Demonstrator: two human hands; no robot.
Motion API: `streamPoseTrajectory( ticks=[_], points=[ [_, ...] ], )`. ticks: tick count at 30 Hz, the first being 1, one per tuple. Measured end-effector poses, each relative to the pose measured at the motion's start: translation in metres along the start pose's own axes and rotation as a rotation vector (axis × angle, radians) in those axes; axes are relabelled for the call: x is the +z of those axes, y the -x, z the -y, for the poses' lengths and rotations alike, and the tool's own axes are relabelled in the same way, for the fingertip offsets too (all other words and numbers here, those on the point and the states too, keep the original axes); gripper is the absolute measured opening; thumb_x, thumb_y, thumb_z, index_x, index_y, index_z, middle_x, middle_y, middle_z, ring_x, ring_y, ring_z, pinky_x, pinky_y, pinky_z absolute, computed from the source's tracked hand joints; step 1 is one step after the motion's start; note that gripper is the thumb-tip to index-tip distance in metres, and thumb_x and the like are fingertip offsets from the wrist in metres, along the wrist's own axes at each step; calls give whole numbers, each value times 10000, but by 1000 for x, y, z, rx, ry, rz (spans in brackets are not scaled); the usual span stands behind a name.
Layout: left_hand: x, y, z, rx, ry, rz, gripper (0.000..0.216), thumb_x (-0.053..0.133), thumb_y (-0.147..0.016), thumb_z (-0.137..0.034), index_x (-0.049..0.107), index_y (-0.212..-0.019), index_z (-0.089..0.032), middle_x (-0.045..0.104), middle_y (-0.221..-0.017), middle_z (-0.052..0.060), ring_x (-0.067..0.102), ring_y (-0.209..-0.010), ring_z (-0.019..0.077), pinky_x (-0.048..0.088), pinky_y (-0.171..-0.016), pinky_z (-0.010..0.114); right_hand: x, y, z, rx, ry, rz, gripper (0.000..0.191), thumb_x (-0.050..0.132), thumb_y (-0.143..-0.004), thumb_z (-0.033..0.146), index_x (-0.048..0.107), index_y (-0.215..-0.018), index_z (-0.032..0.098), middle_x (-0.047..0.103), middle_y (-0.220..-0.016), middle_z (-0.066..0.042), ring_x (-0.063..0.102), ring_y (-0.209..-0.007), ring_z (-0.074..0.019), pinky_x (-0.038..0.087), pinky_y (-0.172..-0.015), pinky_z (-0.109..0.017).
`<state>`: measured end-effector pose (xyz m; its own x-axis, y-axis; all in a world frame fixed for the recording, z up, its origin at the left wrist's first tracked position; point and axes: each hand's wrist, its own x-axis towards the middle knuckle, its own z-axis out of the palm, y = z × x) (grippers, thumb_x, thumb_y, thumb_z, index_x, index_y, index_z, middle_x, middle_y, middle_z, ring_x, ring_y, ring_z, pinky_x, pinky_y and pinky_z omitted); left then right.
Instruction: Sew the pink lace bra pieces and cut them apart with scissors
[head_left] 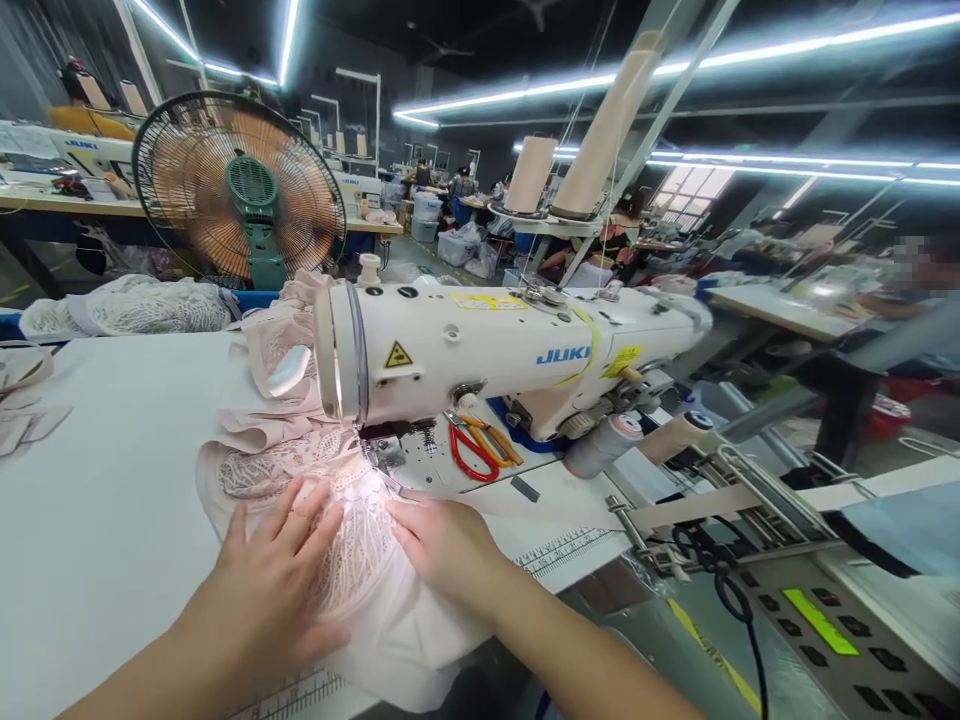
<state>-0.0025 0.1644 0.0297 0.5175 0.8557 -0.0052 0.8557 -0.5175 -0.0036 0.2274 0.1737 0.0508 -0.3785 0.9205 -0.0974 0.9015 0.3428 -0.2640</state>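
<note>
Pale pink lace fabric (360,560) lies under the head of a white sewing machine (480,345), lit by a small lamp near the needle. My left hand (277,560) rests on the lace with fingers spread and palm down. On the other side, my right hand (442,545) has thumb and forefinger pinched at the fabric's edge, just in front of the presser foot. A narrow pink strip (555,508) runs from that side toward a metal feeder on the right. More of the pink fabric bunches behind the needle. The needle tip itself is hard to make out.
Red-handled scissors (471,455) and an orange-handled tool (496,440) lie on the machine bed. Thread cones (604,445) stand to the right, near a control panel (832,630). A large fan (240,190) and bundled white lace (150,305) are behind; people sit farther back.
</note>
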Motion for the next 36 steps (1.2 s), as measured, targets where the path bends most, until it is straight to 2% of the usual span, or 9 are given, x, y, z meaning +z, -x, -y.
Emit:
streamPoseTrajectory(
  ticks=[3,7,9,12,16,26,30,36],
  points=[
    [-1,4,-3,-125,1,56,862,637,-730,-504,356,-1495,-227,136,-1618,117,107,-1467,450,240,-1046,747,0,-2,-1,-2,38,-13,170,426,-950,301,589,-953,251,705,-928,1,621,-772,-151,211,-533,-285],
    [-6,0,4,-201,6,53,835,602,-756,-523,332,-1501,-261,70,-1633,94,104,-1477,419,306,-1043,701,-3,-7,2,3,62,-28,184,418,-957,297,595,-956,247,699,-871,0,614,-715,-150,198,-508,-297],
    [-4,-4,15,-209,16,64,847,594,-751,-559,333,-1503,-271,77,-1635,99,151,-1469,421,353,-1032,667,-4,-9,4,14,74,-27,196,416,-959,298,604,-984,250,695,-811,-10,613,-675,-163,184,-490,-306],
    [2,-9,33,-187,38,39,866,613,-740,-572,341,-1506,-274,84,-1640,102,260,-1440,405,414,-1044,551,-6,-12,9,34,95,-12,206,425,-953,289,616,-1014,242,686,-749,-28,617,-632,-186,171,-468,-312],
    [5,-17,48,-163,45,24,881,626,-727,-586,343,-1507,-289,77,-1644,88,327,-1415,385,444,-1041,468,-9,-14,11,26,110,21,190,458,-936,271,619,-1028,233,681,-746,-41,626,-627,-202,174,-457,-307],
    [0,-27,60,-155,88,64,915,642,-727,-619,304,-1518,-308,24,-1649,70,340,-1405,397,467,-1017,458,-19,-13,11,15,122,124,262,507,-915,229,593,-1163,220,707,-846,-67,655,-673,-213,237,-458,-295],
    [-3,-38,71,-94,133,70,928,653,-738,-596,283,-1528,-279,11,-1646,104,305,-1421,405,448,-1037,463,-23,-16,16,51,120,165,427,540,-896,214,528,-1322,194,713,-801,-97,667,-663,-242,284,-452,-284],
    [-10,-55,83,-90,164,81,939,671,-718,-595,308,-1521,-272,70,-1642,120,326,-1414,398,451,-1037,436,-26,-21,23,79,131,201,570,575,-862,184,453,-1418,197,718,-800,-122,678,-688,-274,338,-468,-292]
  ],
)
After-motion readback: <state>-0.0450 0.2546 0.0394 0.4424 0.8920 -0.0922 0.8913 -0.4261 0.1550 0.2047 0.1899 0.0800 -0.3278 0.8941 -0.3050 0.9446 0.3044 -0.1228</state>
